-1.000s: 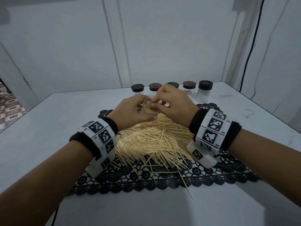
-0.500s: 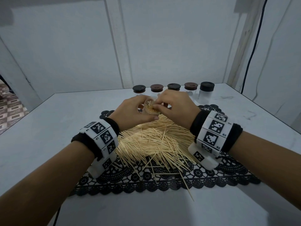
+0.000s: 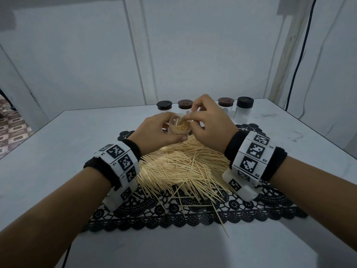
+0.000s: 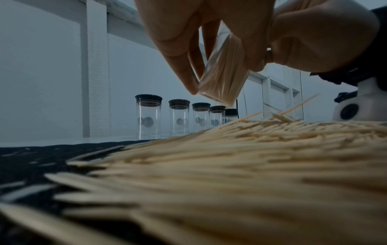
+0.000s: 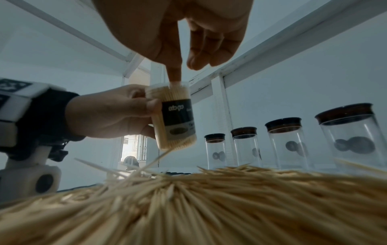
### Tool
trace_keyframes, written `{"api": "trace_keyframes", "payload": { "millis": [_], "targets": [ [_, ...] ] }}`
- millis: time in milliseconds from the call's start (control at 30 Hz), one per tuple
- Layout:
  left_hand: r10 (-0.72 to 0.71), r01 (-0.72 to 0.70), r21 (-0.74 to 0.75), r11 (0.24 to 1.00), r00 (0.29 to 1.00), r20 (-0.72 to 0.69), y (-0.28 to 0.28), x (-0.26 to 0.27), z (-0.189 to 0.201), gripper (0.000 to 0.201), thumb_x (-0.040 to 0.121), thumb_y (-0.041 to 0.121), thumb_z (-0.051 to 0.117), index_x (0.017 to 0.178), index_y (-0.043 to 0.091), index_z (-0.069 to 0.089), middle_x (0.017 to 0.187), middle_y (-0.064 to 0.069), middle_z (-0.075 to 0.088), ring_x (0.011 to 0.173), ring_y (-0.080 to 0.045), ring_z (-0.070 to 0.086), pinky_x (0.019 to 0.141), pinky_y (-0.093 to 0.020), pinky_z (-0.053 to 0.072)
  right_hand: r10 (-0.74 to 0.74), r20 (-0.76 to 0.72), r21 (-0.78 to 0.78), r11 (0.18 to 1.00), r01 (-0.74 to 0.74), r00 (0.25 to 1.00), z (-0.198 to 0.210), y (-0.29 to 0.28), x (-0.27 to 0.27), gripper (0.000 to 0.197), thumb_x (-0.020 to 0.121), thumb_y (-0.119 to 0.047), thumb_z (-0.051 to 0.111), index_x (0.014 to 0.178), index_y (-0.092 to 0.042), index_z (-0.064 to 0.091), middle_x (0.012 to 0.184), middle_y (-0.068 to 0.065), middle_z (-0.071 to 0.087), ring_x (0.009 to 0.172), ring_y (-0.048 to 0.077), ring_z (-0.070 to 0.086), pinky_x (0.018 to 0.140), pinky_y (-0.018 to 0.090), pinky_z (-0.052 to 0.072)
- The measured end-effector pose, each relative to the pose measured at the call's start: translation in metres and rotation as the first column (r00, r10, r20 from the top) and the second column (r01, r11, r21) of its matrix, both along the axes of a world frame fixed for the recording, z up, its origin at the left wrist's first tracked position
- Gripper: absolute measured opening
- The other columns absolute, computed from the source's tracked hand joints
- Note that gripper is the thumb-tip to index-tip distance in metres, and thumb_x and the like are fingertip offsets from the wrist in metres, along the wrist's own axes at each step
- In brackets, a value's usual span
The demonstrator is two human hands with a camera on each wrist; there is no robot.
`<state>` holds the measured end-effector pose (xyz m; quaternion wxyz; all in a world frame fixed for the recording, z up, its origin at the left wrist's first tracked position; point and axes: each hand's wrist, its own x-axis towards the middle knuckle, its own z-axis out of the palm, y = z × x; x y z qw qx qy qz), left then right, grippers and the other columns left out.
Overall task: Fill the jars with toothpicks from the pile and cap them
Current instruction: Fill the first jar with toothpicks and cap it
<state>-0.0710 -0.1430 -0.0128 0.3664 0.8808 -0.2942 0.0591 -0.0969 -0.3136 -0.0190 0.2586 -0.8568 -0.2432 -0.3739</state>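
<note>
White-panelled room; pale worktop carrying a black lace mat.

Pile of toothpicks: loose heap across the mat's middle, between both wrists, a few strays over the near edge.

Open jar: clear, small, packed with upright toothpicks, dark label on its side; lifted above the pile's far edge and tilted.

Left hand: grip grasping the open jar, thumb and fingers curled round its wall.

Right hand: over the jar mouth, index fingertip touching the toothpick tips inside, remaining fingers curled; whether this grip pinches a toothpick, I cannot tell.

Capped jars: row of clear, dark-lidded jars behind the mat, standing upright, no toothpicks inside.
</note>
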Motion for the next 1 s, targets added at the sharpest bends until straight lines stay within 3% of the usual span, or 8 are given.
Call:
{"api": "trace_keyframes", "payload": {
  "millis": [133, 233, 300, 433, 533, 633, 867, 1000],
  "targets": [
    [0.001, -0.001, -0.002, 1.0, 1.0, 0.014, 0.0002, 0.0009, -0.0004, 0.05, 0.072, 0.035, 0.077, 0.117, 0.024, 0.058, 0.107, 0.01, 0.064, 0.102, -0.008, 0.059, 0.091, -0.025, 0.048, -0.016, 0.012, 0.01, 1.0, 0.016, 1.0, 0.0016, 0.0016, -0.0015, 0.034, 0.08, -0.014, 0.042, 0.094, -0.003, 0.071, 0.089, 0.014, 0.053, 0.074, 0.011, 0.043, 0.062, 0.007, 0.033],
    [-0.019, 0.019, -0.014, 1.0, 0.999, 0.028, 0.0004, 0.0013, -0.0006, 0.045, 0.073, 0.031, 0.077, 0.113, 0.027, 0.058, 0.105, 0.016, 0.062, 0.101, -0.004, 0.059, 0.091, -0.026, 0.05, 0.007, -0.02, -0.032, 0.999, -0.008, 1.0, -0.0008, 0.0026, -0.0015, 0.041, 0.079, -0.019, 0.036, 0.088, -0.006, 0.074, 0.092, 0.014, 0.053, 0.076, 0.012, 0.042, 0.063, 0.016, 0.032],
    [-0.035, 0.035, -0.011, 0.999, 0.998, 0.053, 0.0002, 0.0016, -0.0009, 0.043, 0.074, 0.029, 0.077, 0.112, 0.03, 0.056, 0.102, 0.021, 0.059, 0.099, 0.002, 0.057, 0.091, -0.024, 0.049, 0.049, -0.052, 0.005, 0.999, -0.049, 0.997, -0.0002, 0.0035, -0.0017, 0.041, 0.078, -0.018, 0.036, 0.088, -0.007, 0.074, 0.093, 0.013, 0.052, 0.073, 0.013, 0.042, 0.064, 0.01, 0.03],
    [-0.029, 0.028, 0.005, 1.0, 0.993, 0.116, 0.0007, 0.0053, -0.0025, 0.053, 0.075, 0.032, 0.076, 0.123, 0.02, 0.055, 0.114, 0.01, 0.059, 0.106, -0.006, 0.054, 0.095, -0.03, 0.048, 0.008, -0.084, 0.041, 0.999, -0.005, 0.996, 0.0007, 0.0004, -0.0008, 0.038, 0.079, -0.008, 0.039, 0.101, -0.002, 0.069, 0.1, 0.017, 0.051, 0.083, 0.01, 0.041, 0.069, 0.003, 0.032],
    [-0.035, 0.036, -0.004, 0.999, 0.989, 0.142, 0.0006, 0.0053, -0.0027, 0.055, 0.075, 0.028, 0.077, 0.123, 0.018, 0.054, 0.111, 0.014, 0.054, 0.109, -0.007, 0.051, 0.096, -0.033, 0.046, -0.066, -0.205, -0.138, 0.99, 0.038, 0.977, 0.0002, 0.0001, -0.0024, 0.042, 0.08, -0.003, 0.044, 0.117, -0.009, 0.064, 0.118, 0.019, 0.046, 0.089, 0.016, 0.041, 0.077, 0.026, 0.041],
    [-0.051, 0.051, 0.009, 0.999, 0.984, 0.17, 0.0006, 0.0048, -0.0027, 0.056, 0.075, 0.026, 0.077, 0.125, 0.017, 0.054, 0.113, 0.014, 0.052, 0.11, -0.007, 0.05, 0.097, -0.032, 0.045, -0.043, -0.257, -0.179, 0.984, -0.004, 0.965, -0.0013, 0.0038, -0.0025, 0.048, 0.078, -0.006, 0.041, 0.12, -0.014, 0.061, 0.126, 0.023, 0.042, 0.094, 0.031, 0.05, 0.078, 0.048, 0.049],
    [-0.058, 0.057, 0.011, 0.998, 0.983, 0.177, 0.0009, 0.0053, -0.0031, 0.057, 0.074, 0.025, 0.078, 0.125, 0.017, 0.053, 0.114, 0.013, 0.052, 0.111, -0.009, 0.05, 0.098, -0.034, 0.044, -0.01, -0.212, -0.108, 0.994, -0.014, 0.977, 0.0035, 0.0028, -0.0054, 0.05, 0.074, -0.004, 0.034, 0.112, -0.012, 0.065, 0.124, 0.021, 0.043, 0.103, 0.034, 0.048, 0.079, 0.048, 0.049],
    [-0.056, 0.054, 0.015, 0.998, 0.981, 0.186, 0.0019, 0.0069, -0.0035, 0.059, 0.074, 0.025, 0.078, 0.126, 0.017, 0.052, 0.113, 0.012, 0.051, 0.111, -0.011, 0.051, 0.096, -0.035, 0.046, -0.137, -0.228, -0.257, 0.963, 0.076, 0.964, 0.0051, 0.0053, -0.0064, 0.043, 0.085, -0.002, 0.043, 0.125, -0.012, 0.057, 0.133, 0.018, 0.039, 0.113, 0.032, 0.044, 0.087, 0.047, 0.045]
  ]
}}
